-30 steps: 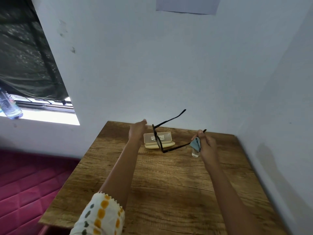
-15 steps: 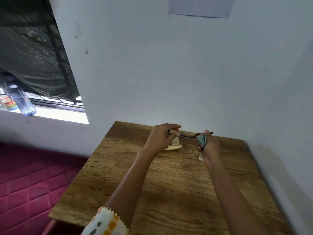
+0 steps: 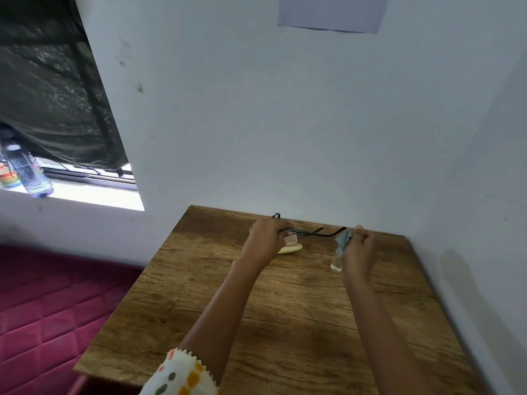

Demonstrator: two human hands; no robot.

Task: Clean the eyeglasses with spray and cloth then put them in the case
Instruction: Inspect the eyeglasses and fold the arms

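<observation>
The glasses hang in the air between the two hands, over the far end of the tabletop, close to the wall. The left hand has its fingers curled over one end of the frame, knuckles up, with the tip of one temple poking out behind it. The right hand pinches the cloth round the other end, thumb and fingertips closed on the fabric. So the frame spans the gap, level and seen nearly edge-on – the lenses cannot be made out.

Both forearms reach forward, almost straight, the left angling in from the near edge, the right running along nearer the right edge. A white sleeve with a zigzag hem and yellow and grey spots covers the left upper arm.

The frame is thin, dark and glossy. The cloth is small, soft and grey-blue, crumpled in the pinch. Under the left hand lies the case – pale cream, rounded, mostly hidden by the hand; whether it lies open cannot be told. Just below the right hand's fingers stands the spray bottle, small and clear, its top hidden by hand and cloth. The tabletop is brown wood with dark, streaky grain.
</observation>
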